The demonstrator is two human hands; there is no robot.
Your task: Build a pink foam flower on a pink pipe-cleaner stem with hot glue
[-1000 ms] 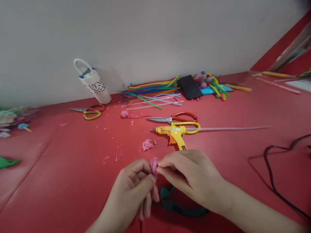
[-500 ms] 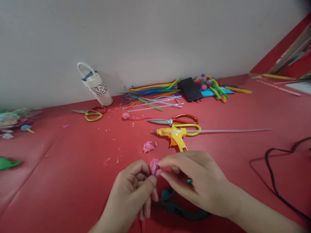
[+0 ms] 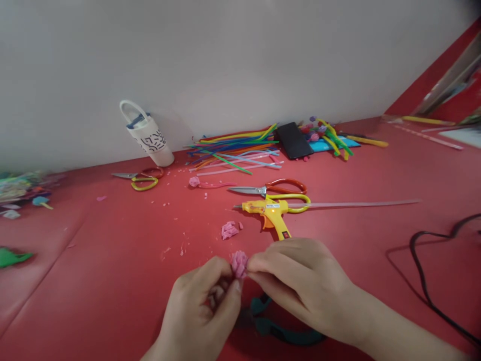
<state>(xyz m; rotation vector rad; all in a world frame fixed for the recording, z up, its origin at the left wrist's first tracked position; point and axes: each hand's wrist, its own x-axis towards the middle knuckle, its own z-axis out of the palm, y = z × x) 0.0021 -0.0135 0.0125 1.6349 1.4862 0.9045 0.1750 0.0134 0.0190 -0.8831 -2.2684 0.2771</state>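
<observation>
A small pink flower [image 3: 239, 264] of layered pieces is held upright between my hands. My left hand [image 3: 205, 306] is closed with thumb and forefinger at its left side and base. From the right, my right hand [image 3: 304, 286] pinches the flower's edge with thumb and fingertips pressed together. Just beyond lies a little heap of pink cut pieces [image 3: 229, 230]. Under my right hand, partly covered, is a dark green-handled tool [image 3: 289, 333]. A yellow glue gun [image 3: 276, 213] with a long clear glue stick [image 3: 361, 203] rests past my right hand.
Red-and-yellow scissors [image 3: 263, 190] lie by the glue gun, another pair [image 3: 145, 179] beside a white tumbler [image 3: 152, 140]. Toward the wall are coloured strips [image 3: 236, 148], a black phone [image 3: 295, 140] and small flowers [image 3: 319, 131]. A black cord [image 3: 419, 260] curves at right.
My right thumb and fingers have closed together at the flower's edge. My left fingers have curled in, and the pink strip below that hand is now out of sight.
</observation>
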